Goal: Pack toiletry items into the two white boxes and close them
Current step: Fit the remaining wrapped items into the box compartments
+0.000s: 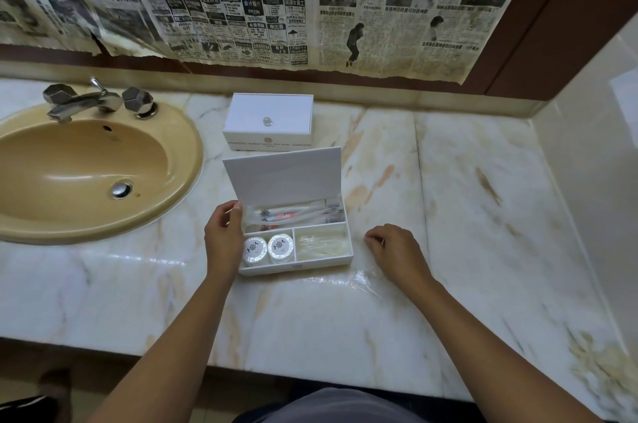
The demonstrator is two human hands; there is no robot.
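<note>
Two white boxes stand on the marble counter. The far box [267, 118] is closed, with a small round knob on its lid. The near box [297, 269] is open, its lid [283, 173] standing upright. Inside lie wrapped toothbrush packets [293, 213] in the back compartment, two round white soaps [255, 250] at front left, and clear packets [321, 244] at front right. My left hand [224, 236] pinches the lid's lower left edge. My right hand [393, 250] rests on the counter right of the box, fingers curled on a clear plastic packet [366, 279].
A beige sink [86, 173] with a chrome tap [83, 101] sits to the left of the boxes. Newspaper sheets [241, 8] hang on the wall behind. The counter [483, 215] runs right to a side wall, and its front edge is close to my body.
</note>
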